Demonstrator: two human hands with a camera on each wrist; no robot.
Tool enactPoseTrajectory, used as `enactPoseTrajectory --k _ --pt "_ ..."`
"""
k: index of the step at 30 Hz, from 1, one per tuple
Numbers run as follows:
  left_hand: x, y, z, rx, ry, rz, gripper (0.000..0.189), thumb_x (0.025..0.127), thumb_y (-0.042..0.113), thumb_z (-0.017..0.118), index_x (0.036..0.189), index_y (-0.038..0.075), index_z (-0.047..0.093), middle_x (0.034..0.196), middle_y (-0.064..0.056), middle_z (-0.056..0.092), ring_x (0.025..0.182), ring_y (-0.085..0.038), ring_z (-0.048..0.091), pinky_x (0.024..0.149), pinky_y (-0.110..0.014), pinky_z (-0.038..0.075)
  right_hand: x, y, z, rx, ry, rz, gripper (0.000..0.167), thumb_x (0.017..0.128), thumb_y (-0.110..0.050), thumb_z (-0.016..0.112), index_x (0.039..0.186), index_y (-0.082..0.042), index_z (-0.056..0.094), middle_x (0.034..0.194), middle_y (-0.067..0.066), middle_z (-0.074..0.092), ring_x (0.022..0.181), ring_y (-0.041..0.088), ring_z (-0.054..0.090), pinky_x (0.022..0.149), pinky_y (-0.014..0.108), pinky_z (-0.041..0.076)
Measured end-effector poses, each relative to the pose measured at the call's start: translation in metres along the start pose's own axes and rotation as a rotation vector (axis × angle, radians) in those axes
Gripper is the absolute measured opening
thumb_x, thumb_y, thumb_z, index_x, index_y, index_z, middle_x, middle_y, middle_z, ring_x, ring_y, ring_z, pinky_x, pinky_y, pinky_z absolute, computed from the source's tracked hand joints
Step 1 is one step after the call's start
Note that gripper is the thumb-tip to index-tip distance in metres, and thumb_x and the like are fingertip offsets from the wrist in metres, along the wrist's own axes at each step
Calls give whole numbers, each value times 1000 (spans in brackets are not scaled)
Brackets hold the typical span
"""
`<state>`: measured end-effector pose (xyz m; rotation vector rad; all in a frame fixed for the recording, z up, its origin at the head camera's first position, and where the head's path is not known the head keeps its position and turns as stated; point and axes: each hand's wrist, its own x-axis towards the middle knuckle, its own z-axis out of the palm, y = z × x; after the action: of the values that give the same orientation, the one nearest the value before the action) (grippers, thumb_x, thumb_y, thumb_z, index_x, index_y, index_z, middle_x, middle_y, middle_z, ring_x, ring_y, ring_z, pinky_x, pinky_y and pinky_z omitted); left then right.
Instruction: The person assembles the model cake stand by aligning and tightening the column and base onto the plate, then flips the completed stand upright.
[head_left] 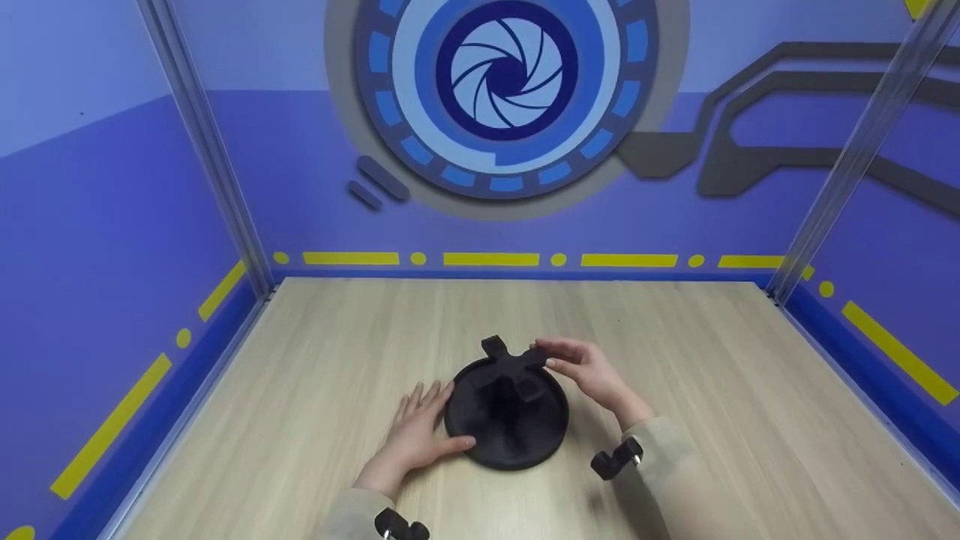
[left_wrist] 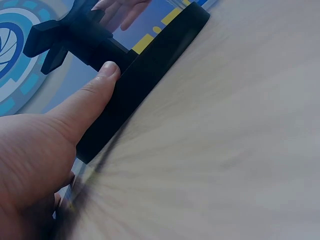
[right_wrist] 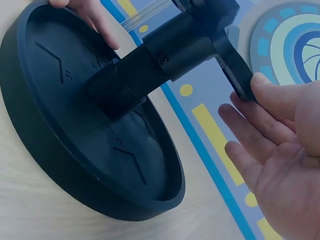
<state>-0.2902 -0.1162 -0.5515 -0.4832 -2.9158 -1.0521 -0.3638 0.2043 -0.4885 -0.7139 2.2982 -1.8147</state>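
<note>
A black round base (head_left: 459, 431) with a raised rim lies on the table, marked inside with small numbers and angled lines. From its middle rises a thick post (right_wrist: 150, 62), also numbered, with a cross-shaped top piece (head_left: 514, 365) of stubby arms. My left hand (head_left: 420, 431) holds the base at its left edge, thumb over the rim and fingers spread along the outside. On the right, my right hand (head_left: 592, 371) pinches the end of one cross arm (right_wrist: 235, 70) between thumb and fingertips. The other fingers of that hand extend beside the arm.
The pale wooden table (head_left: 345, 337) is bordered by blue panels with yellow dashes (head_left: 491, 259). Metal posts (head_left: 214, 150) stand at the back corners. Small black mounts (head_left: 616, 458) sit on both sleeves near the wrists.
</note>
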Motion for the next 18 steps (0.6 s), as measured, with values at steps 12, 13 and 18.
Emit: enactPoseTrajectory --k 12,13,18 --pt "0 0 0 -7 -1 2 106 80 60 80 160 7 35 167 -26 29 157 -52 14 129 -66 7 -6 0 -6 -18 4 53 47 96 -8 71 138 9 58 141 26 62 111 1 68 96 16 55" --pt "0 0 0 -9 -5 -2 106 80 60 80 160 7 34 167 -26 29 157 -51 13 129 -66 6 -7 -1 -7 -21 2 60 47 96 -7 71 138 9 59 141 25 63 111 1 68 96 17 55" --pt "-1 1 -1 -21 -16 -18 107 80 60 80 161 8 33 168 -25 27 158 -50 11 130 -65 4 -11 -3 -9 -24 -20 67 46 94 -7 72 136 8 61 139 27 63 110 1 68 93 18 57"
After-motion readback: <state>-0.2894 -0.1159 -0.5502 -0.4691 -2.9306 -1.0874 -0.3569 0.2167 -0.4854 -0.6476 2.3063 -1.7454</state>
